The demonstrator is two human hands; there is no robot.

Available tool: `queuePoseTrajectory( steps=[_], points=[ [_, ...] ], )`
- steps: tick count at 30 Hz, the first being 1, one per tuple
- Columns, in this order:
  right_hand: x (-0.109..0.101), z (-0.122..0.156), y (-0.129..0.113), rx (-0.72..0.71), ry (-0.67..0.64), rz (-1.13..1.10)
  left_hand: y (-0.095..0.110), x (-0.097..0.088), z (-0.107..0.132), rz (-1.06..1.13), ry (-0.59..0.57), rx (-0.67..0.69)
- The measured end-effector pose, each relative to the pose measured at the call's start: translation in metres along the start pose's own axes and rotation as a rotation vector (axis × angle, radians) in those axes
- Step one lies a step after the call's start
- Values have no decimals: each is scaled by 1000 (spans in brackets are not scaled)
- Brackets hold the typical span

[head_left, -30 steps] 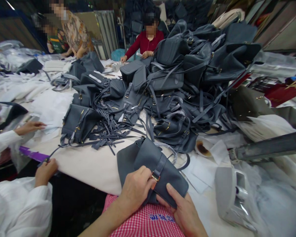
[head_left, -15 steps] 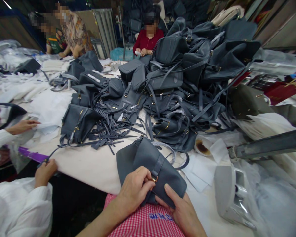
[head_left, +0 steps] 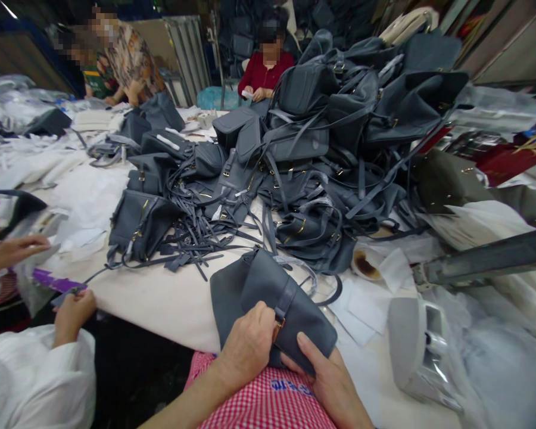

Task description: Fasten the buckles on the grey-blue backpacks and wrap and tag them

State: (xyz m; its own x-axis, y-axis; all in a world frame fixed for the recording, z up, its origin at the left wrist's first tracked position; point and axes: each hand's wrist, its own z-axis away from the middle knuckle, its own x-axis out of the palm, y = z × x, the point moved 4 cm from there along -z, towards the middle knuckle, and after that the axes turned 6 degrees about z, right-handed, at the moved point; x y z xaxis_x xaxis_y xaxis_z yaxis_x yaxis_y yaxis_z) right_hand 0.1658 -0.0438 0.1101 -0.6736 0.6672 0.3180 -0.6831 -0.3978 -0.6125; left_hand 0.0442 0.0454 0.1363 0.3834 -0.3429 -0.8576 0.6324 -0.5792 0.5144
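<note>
The slate-grey leather handbag (head_left: 272, 304) lies at the near edge of the white-covered bench (head_left: 161, 316), its lower end tipped toward the person and gripped between both hands. The left hand (head_left: 248, 348) reaches in from the lower left, wrist low and knuckles up, with its fingers (head_left: 261, 316) curled closed over the bag's leather strap, just beside the gold buckle (head_left: 277, 322). The right hand (head_left: 328, 381) cups the bag's lower corner, thumb laid flat along the top and the other fingers tucked out of sight beneath. Under the hands, a pink gingham apron (head_left: 245, 396) carries blue lettering (head_left: 292, 388), too blurred and folded to read.

Just past the bag, loose straps (head_left: 196, 244) trail from a heap of matching bags (head_left: 321, 137). At the left, a co-worker's hand (head_left: 74, 316) in a white sleeve (head_left: 36, 375) pinches a thin strap at the bench edge, near a purple strip (head_left: 58, 283). A person in a red top (head_left: 265, 74) sits behind the heap.
</note>
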Motion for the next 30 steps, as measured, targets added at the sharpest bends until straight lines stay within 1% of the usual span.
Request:
queuePoseTrajectory(
  steps=[2,4,6,9,11,13,16,18,21,26,28,30],
  points=[
    [0,1,0,19,21,4,-7,-2,-3,-3,39,-72],
    [0,2,-2,24,45,-14,-16,-10,-4,50,89,-163],
    [2,4,-5,30,67,-45,-23,-21,-2,182,131,-226],
    [6,6,-11,25,84,-76,-26,-39,7,442,120,-257],
    [9,6,-14,21,68,-84,-23,-48,15,576,83,-245],
    [11,6,-16,27,35,-83,-18,-54,20,645,60,-221],
    [11,7,-16,31,8,-79,-11,-55,21,671,63,-181],
    [11,8,-16,39,2,-78,-6,-52,18,676,64,-129],
    [11,10,-17,56,-23,-83,-2,-48,13,668,41,-65],
    [11,12,-18,42,-24,-108,2,-47,8,621,-2,-14],
    [13,13,-19,47,-29,-108,4,-45,7,572,-25,25],
    [14,14,-19,64,-32,-110,6,-41,6,467,-56,62]
  ],
)
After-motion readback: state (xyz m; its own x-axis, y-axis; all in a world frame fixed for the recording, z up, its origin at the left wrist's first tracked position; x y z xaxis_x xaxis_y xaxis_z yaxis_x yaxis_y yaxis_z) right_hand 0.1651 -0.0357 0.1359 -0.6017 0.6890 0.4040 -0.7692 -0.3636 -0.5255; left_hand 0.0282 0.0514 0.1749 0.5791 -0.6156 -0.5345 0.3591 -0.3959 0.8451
